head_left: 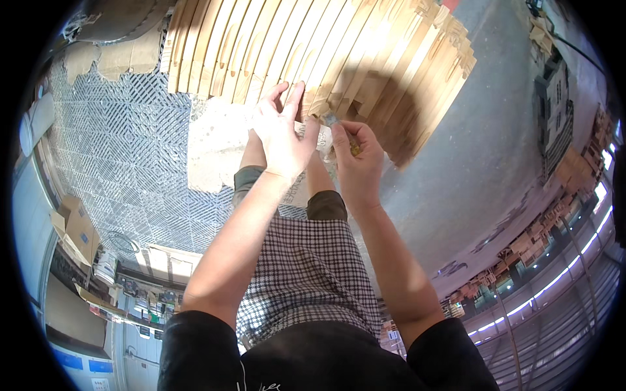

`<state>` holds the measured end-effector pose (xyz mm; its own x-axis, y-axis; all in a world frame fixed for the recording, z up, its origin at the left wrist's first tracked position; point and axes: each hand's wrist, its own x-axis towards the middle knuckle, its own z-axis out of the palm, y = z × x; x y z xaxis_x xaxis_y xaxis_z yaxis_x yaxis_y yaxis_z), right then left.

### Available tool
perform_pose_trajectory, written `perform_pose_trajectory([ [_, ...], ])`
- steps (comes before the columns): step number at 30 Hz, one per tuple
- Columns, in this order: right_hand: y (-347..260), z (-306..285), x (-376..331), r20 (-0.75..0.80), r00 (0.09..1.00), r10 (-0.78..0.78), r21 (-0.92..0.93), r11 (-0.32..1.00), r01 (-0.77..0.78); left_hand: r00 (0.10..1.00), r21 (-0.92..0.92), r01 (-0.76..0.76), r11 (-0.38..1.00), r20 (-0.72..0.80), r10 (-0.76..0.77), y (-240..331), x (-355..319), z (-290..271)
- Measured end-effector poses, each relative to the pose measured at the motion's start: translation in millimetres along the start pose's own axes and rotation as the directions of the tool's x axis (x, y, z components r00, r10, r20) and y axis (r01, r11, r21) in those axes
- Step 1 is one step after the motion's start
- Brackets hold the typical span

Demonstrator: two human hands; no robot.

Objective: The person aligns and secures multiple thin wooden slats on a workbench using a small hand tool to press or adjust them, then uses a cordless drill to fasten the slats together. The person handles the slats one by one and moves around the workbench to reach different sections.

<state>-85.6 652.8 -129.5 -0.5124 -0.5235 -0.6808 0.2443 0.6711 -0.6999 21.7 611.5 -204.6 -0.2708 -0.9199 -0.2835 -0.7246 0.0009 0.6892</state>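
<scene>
In front of me stands a close-packed row of light wooden slats [280,45], their near ends facing me. My left hand [287,140] lies at these near ends with its fingers stretched out and spread, fingertips against the wood. Close to its right, my right hand [360,159] is closed round a small tool with a yellowish handle [355,146]. The tool's greyish front part points at the slat ends; its exact kind is hard to make out. Between the hands shows a whitish printed piece [324,138], partly hidden by the fingers.
Pale, stained cardboard [215,150] lies under the near slats, on a grey patterned mat [130,143]. Smooth grey floor [456,169] stretches to the right. An open cardboard box [75,228] stands at left, and stacked wood [567,176] lines the far right.
</scene>
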Motion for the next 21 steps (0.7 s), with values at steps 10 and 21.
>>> perform_pose_trajectory([
  [10,-8,-5,-2,-0.037,0.999,0.037,0.025,0.999,-0.036,0.995,0.044,-0.092,0.995,-0.036,0.093,-12,2,-12],
  [21,-6,-11,-1,-0.053,0.996,0.065,-0.019,0.998,-0.066,0.807,0.663,-0.584,0.468,0.412,0.423,-43,22,-55],
])
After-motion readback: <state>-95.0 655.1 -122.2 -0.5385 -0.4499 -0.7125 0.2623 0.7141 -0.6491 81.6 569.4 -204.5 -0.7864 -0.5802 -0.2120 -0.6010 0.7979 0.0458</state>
